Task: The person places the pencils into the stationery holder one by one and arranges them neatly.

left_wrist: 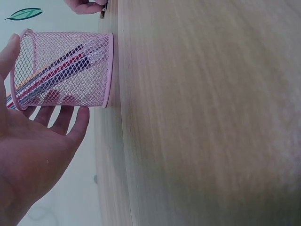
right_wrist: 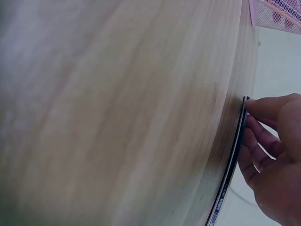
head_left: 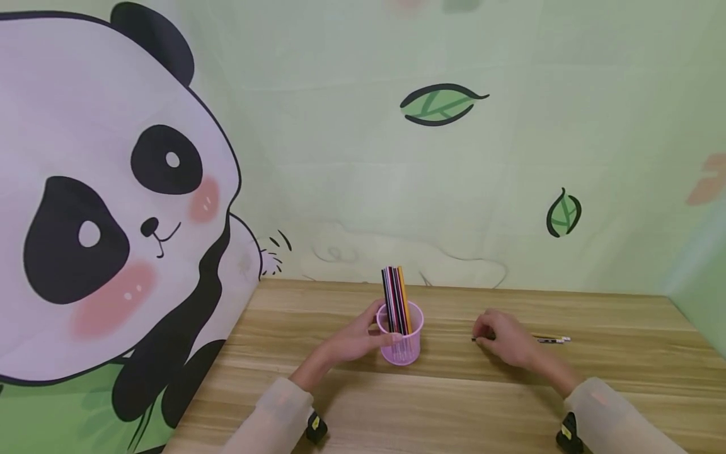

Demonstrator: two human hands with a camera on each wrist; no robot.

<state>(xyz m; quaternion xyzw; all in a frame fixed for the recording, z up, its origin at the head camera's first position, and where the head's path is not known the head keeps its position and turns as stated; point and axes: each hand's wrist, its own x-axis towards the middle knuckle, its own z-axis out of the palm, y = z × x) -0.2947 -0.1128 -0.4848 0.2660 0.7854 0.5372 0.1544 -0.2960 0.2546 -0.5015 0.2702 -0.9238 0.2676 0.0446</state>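
Note:
A pink mesh pencil cup (head_left: 401,353) stands upright on the wooden table, holding several pencils (head_left: 395,296) that lean to the left. My left hand (head_left: 357,340) holds the cup from its left side; in the left wrist view the thumb is at the rim and the fingers (left_wrist: 80,123) reach round the mesh. To the right of the cup, my right hand (head_left: 507,339) pinches one end of a black pencil (right_wrist: 230,162) that lies along the tabletop. Beside it a yellow pencil (head_left: 544,335) shows behind the wrist, partly hidden by the hand.
The wooden table (head_left: 408,403) ends at the back against a pale green cloth backdrop (head_left: 340,157) with a large cartoon panda (head_left: 113,189) on the left. Each sleeve has a small black device (head_left: 316,427) near the cuff.

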